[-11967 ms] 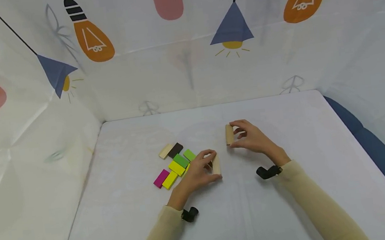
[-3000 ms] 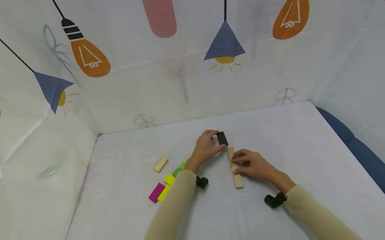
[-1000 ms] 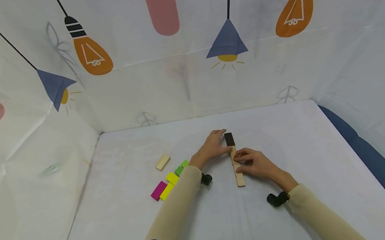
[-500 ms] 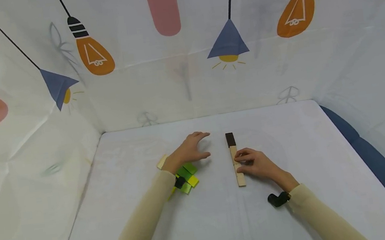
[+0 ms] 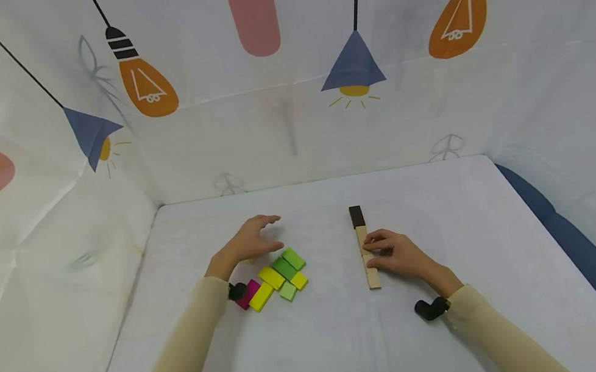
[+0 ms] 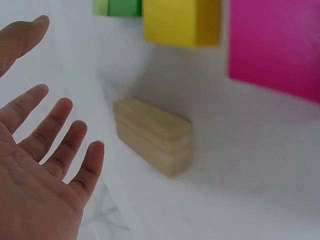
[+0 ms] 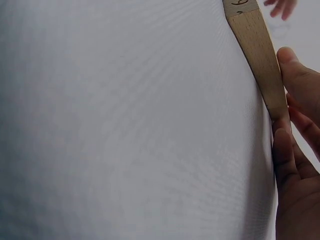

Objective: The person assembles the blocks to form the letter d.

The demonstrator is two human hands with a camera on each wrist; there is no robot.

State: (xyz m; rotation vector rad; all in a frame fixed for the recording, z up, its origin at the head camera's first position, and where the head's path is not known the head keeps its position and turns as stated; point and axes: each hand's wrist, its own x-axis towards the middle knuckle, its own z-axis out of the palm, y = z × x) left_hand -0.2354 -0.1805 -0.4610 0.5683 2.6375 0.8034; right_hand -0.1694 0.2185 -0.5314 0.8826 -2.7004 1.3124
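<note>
My left hand (image 5: 246, 241), fingers spread and holding nothing, hovers beside a plain wooden block (image 6: 152, 137) on the table; in the head view it hides most of that block. My right hand (image 5: 402, 254) grips the row of blocks from its right side, thumb and fingers near where two wooden blocks (image 5: 373, 278) meet end to end. At the row's far end lies a dark brown block (image 5: 357, 217), lined up with them. In the right wrist view, the thumb and fingers are on a wooden block (image 7: 257, 57) standing on its narrow side.
Left of the row lies a cluster of coloured blocks: yellow (image 5: 272, 278), green (image 5: 284, 268), light green (image 5: 288, 291) and magenta (image 5: 249, 293), partly behind the left wrist camera (image 5: 237, 291). The white table (image 5: 317, 355) ends at a printed curtain (image 5: 292, 131).
My left hand has set the dark block at the row's far end, let go, and moved left past the coloured blocks to the plain wooden block. My right hand stays at the row.
</note>
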